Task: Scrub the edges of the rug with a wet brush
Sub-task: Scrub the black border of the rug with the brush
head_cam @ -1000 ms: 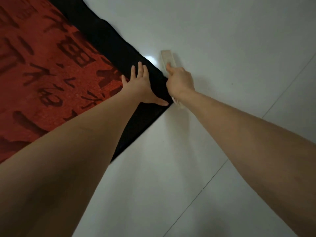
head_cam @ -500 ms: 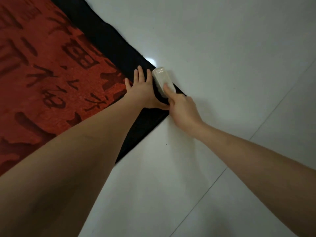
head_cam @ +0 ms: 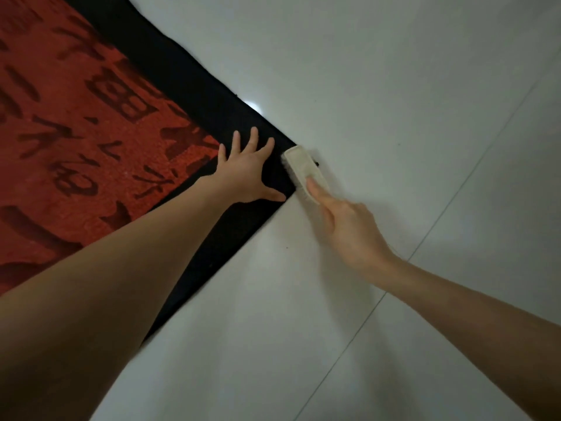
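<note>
Pale brush [head_cam: 304, 169] — rug [head_cam: 91, 153] corner

Left hand [head_cam: 247, 174] flat, fingers spread, right hand [head_cam: 349, 229] gripping, index finger extended, both arms outstretched

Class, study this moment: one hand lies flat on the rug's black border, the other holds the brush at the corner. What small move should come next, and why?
Probably a short stroke of the brush back along the black border of the rug. The right hand holds it at the corner, partly over the white floor, while the left hand presses the rug flat beside it.
</note>
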Tool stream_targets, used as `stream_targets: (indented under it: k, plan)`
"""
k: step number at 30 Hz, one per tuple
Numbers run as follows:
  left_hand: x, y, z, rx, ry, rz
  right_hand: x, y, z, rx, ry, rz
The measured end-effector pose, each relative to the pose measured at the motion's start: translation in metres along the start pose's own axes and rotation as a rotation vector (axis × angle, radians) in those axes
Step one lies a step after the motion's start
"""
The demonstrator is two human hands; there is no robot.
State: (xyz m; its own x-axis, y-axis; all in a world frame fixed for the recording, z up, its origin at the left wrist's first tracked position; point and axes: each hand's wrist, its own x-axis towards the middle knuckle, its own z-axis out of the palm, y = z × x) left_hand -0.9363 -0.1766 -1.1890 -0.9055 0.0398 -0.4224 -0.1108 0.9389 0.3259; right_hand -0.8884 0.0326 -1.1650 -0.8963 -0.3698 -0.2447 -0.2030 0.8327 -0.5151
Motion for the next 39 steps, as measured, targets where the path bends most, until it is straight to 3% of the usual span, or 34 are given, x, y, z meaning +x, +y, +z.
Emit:
stream_targets:
  k: [3, 5, 8, 13, 17, 19, 22, 23, 27, 29, 32, 33, 36, 39]
  plan:
    - [0.004, 0.008, -0.006, -0.010, -0.043, -0.029, 0.036, -0.017, 0.004, 0.036, 0.110, 0.057]
    - [0.003, 0.009, -0.006, -0.002, -0.064, -0.025, 0.068, -0.035, 0.005, 0.171, 0.213, 0.226]
    - [0.001, 0.004, -0.005, 0.001, -0.088, -0.008, 0.058, -0.044, 0.010, 0.292, 0.296, 0.317]
    - [-0.004, -0.025, -0.019, -0.224, -0.124, 0.142, -0.058, -0.075, 0.056, 0.285, 0.106, -0.014]
    - [-0.009, -0.049, -0.033, -0.506, -0.157, 0.104, -0.052, -0.062, 0.053, 0.161, 0.115, -0.200]
    - [-0.007, -0.047, -0.032, -0.486, -0.164, 0.092, -0.053, -0.060, 0.049, -0.006, -0.062, -0.357]
    - [-0.009, -0.043, -0.021, -0.329, -0.196, 0.134, -0.059, -0.075, 0.055, -0.392, -0.501, -0.601]
    - [-0.009, -0.044, -0.017, -0.302, -0.194, 0.136, -0.050, -0.071, 0.050, -0.455, -0.512, -0.622]
    - [-0.014, -0.043, -0.016, -0.325, -0.214, 0.110, -0.004, -0.027, 0.006, -0.443, -0.300, -0.378]
    - [-0.021, -0.034, -0.020, -0.386, -0.227, 0.101, -0.016, -0.032, 0.014, -0.385, -0.251, -0.286]
    - [-0.036, -0.021, -0.029, -0.455, -0.223, 0.048, -0.054, -0.065, 0.039, -0.381, -0.407, -0.413]
    - [-0.039, -0.020, -0.032, -0.466, -0.221, 0.039, -0.052, -0.061, 0.037, -0.416, -0.389, -0.437]
    - [-0.040, -0.021, -0.034, -0.501, -0.190, 0.013, -0.016, -0.017, 0.003, -0.344, -0.163, -0.224]
    - [-0.035, -0.035, -0.033, -0.463, 0.021, -0.037, -0.009, -0.015, 0.000, -0.099, 0.102, -0.069]
